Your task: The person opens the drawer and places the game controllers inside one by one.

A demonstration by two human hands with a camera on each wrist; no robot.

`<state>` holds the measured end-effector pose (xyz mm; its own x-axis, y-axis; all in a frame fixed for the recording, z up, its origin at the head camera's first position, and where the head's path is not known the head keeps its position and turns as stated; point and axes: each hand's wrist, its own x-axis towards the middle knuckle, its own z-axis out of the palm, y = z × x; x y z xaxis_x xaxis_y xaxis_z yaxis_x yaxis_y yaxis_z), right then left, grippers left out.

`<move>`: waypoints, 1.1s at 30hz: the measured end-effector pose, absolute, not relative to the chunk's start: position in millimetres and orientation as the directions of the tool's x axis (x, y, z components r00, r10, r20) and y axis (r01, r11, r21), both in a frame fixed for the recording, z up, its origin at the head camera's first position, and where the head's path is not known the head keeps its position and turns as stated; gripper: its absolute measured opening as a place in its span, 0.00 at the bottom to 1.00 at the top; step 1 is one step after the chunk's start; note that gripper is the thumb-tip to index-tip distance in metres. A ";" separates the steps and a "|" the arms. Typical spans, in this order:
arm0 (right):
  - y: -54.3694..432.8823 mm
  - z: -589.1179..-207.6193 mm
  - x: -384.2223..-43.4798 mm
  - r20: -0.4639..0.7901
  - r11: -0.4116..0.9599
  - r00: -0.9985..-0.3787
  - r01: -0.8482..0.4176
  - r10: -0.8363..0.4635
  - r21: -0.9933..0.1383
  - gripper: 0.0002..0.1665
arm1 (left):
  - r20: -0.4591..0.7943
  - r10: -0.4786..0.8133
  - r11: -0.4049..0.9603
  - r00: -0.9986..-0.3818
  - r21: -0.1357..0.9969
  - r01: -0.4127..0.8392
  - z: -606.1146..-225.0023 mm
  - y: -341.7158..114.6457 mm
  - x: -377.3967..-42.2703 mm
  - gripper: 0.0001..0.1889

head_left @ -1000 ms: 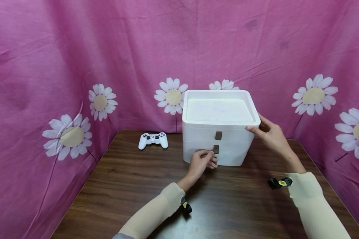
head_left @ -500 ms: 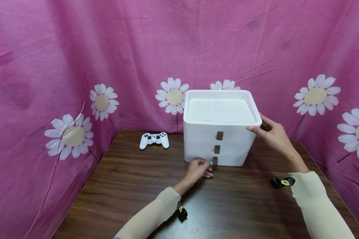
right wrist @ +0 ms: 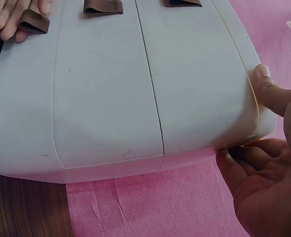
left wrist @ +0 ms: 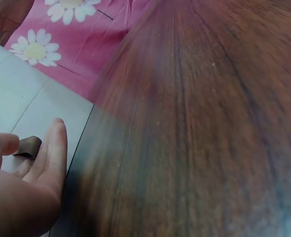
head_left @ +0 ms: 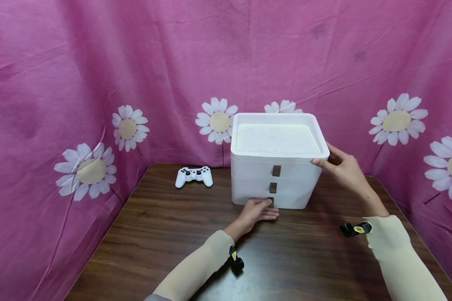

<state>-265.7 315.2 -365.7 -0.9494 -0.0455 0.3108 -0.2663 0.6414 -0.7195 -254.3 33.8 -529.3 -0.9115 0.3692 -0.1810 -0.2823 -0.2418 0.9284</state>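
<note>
The head picture is bright and mostly clear, with a pale shine on the brown counter (head_left: 286, 259) and the top of the white drawer box (head_left: 261, 163) almost too white for detail, while both wrist pictures look darker and hazy, the left one with blurry wood lines.

The head view looks forward and down from before and above the drawer unit (head_left: 278, 140), far enough off to frame it whole with much of the tabletop (head_left: 196, 217). The left wrist view, tilted, sits close before the unit's lower front, facing across toward its right. The right wrist view, also close and rolled sideways, faces the unit's front and right side. All three share the unit's bottom pull tab (left wrist: 28, 147).
</note>
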 end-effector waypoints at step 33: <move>313.6 -364.6 -262.6 0.294 0.643 -0.955 -0.241 -0.025 -0.727 0.50 | -0.151 0.340 -0.218 -0.928 0.947 -0.234 -521.2 37.5 -234.0 0.14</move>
